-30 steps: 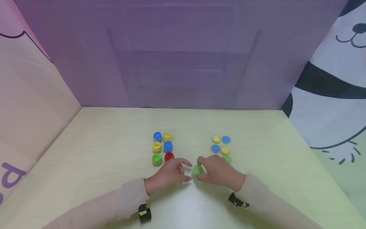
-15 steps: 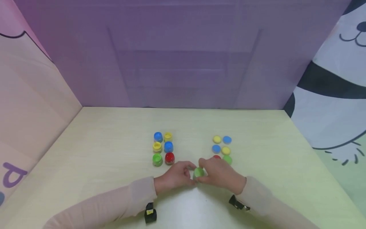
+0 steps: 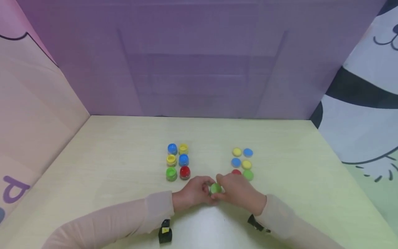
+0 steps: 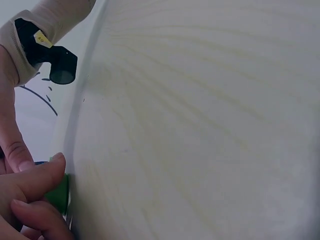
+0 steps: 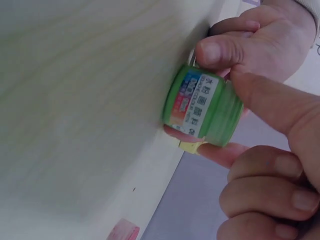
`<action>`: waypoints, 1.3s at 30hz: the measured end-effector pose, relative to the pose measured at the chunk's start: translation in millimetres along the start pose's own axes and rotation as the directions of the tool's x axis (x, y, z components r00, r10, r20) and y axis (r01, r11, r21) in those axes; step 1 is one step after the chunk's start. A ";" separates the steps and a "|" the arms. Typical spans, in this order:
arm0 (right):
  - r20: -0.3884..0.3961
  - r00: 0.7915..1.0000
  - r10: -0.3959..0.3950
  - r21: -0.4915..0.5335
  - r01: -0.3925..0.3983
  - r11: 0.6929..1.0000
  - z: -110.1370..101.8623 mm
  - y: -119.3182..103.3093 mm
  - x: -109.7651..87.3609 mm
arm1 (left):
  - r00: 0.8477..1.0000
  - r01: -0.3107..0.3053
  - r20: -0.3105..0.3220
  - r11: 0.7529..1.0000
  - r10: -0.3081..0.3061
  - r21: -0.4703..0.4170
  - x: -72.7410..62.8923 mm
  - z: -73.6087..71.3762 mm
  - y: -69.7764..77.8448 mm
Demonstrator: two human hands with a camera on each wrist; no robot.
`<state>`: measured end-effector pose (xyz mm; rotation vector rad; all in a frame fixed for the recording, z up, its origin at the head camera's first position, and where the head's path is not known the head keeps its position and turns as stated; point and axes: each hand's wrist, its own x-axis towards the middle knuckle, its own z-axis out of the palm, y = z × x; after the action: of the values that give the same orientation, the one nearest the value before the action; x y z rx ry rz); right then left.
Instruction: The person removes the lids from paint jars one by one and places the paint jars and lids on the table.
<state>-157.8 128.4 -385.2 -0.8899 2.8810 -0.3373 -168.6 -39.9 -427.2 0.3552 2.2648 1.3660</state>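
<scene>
A small green paint jar is held between both hands low in the middle of the head view, its light green top showing. My left hand grips the jar's body from the left, thumb and fingers around it. From the other side, my right hand pinches the upper end with thumb and forefinger; its other fingers are curled, as the right wrist view shows. There the jar lies sideways in the picture, its printed label facing the camera. In the left wrist view, fingers cover most of the green jar.
Left of centre stand several paint jars in pairs, including a blue jar, a green jar and a red jar. Flat lids lie in pairs on the right, among them a yellow lid and a green lid. A purple wall rises behind the table.
My left hand has moved right, from beside the red jar to the green jar, and its fingers have closed around it. My right hand keeps its hold on the jar.
</scene>
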 end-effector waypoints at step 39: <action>0.220 0.961 -0.166 -0.019 0.175 0.984 -21.0 10.2 13.2 | 0.997 -0.018 0.069 0.996 0.024 -0.084 0.7 -6.0 -1.5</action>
<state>-177.7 132.9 -367.8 -1.1106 2.6256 -0.1864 -172.3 -44.9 -426.4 0.3931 2.1457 1.4318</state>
